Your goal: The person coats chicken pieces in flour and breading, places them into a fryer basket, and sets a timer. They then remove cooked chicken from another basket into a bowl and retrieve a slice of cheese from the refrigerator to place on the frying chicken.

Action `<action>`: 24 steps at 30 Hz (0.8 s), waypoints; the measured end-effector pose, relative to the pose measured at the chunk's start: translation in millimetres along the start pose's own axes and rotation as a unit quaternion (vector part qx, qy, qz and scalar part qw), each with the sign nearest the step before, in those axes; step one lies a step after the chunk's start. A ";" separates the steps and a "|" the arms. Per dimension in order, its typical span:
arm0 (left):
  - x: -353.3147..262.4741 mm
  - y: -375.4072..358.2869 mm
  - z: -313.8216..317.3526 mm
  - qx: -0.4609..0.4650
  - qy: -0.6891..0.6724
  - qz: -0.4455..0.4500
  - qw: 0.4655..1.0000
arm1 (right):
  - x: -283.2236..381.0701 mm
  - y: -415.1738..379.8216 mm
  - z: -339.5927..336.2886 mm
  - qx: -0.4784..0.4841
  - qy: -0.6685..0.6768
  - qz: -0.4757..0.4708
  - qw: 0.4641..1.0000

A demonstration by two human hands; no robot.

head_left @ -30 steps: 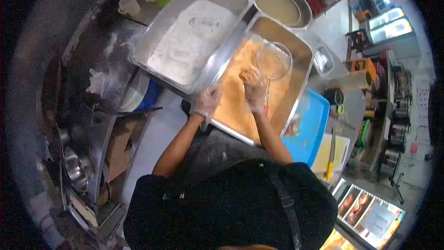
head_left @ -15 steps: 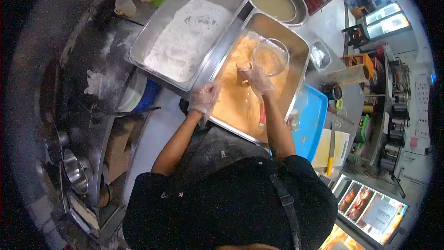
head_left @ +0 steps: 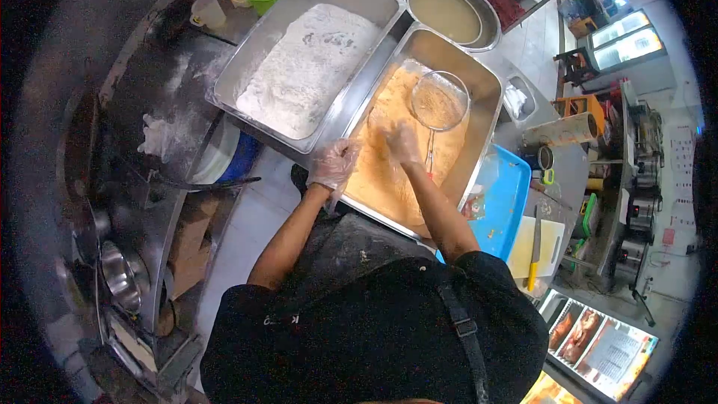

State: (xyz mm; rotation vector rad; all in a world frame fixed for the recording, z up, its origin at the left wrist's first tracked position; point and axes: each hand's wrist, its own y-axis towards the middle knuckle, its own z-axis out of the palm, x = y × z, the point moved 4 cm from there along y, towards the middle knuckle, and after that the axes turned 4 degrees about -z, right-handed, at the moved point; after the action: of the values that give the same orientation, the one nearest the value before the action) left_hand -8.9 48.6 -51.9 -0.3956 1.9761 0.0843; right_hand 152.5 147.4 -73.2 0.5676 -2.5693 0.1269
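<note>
My right hand (head_left: 404, 144), in a clear plastic glove, is down in the orange-tan powder (head_left: 381, 179) that covers the bottom of a deep steel pan (head_left: 485, 75). Its fingertips are blurred and partly sunk in the powder. Just beyond that hand lies a round wire strainer (head_left: 440, 101), some powder in its mesh, its handle pointing back toward me. My left hand (head_left: 333, 164), also gloved, is closed at the pan's left rim with its fingers curled; whether they grip anything I cannot tell.
Left of the pan stands a second steel pan (head_left: 224, 93) of white flour (head_left: 310, 67). Behind is a round basin (head_left: 490, 22) of cloudy liquid. A blue tray (head_left: 505, 202), and a yellow-handled knife (head_left: 535, 254) on a cutting board (head_left: 553, 243), lie to the right.
My right hand has moved slightly left and down, off the strainer's near side, leaving its handle more exposed. My left hand stays at the rim. The whole view has shifted a little.
</note>
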 end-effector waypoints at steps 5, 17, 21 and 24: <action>-8.4 -3.2 2.7 0.056 -0.098 -0.066 0.991 | -44.8 7.1 66.4 -0.037 0.055 0.077 0.995; -11.1 -2.0 0.2 0.055 -0.044 -0.032 0.997 | -29.2 -35.1 -25.7 0.038 -0.056 0.007 0.998; 48.6 11.5 16.9 0.058 -0.084 -0.082 0.991 | 11.5 -37.3 -74.1 -0.020 0.044 0.042 0.998; 6.8 -1.4 6.3 0.083 -0.070 -0.060 0.992 | 1.5 -50.1 -54.2 -0.161 0.010 -0.133 0.978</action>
State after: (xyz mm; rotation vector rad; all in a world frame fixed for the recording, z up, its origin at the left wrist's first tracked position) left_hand -5.5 47.1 -60.6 -0.3893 1.8019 -0.1248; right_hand 196.8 111.8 -26.2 0.7682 -2.3973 -0.3666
